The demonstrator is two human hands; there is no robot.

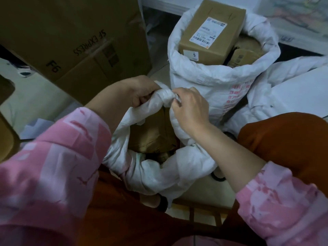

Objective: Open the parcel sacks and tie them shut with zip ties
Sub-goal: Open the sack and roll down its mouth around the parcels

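Observation:
A white woven parcel sack (pixel 156 173) sits between my knees, its rolled rim open over brown cardboard parcels (pixel 152 132). My left hand (pixel 138 93) grips the bunched far edge of the rim from the left. My right hand (pixel 190 110) pinches the same bunched fabric from the right, fingertips at the twist. Behind it stands a second white sack (pixel 209 80) with red print, open at the top and holding a labelled brown box (pixel 211 34). No zip tie is plainly visible.
A large brown carton (pixel 74 36) marked SF EXPRESS stands at the back left. More white sack material (pixel 292 89) lies at the right. My orange-clad legs (pixel 284 144) flank the near sack. Pale floor (pixel 39 103) shows at the left.

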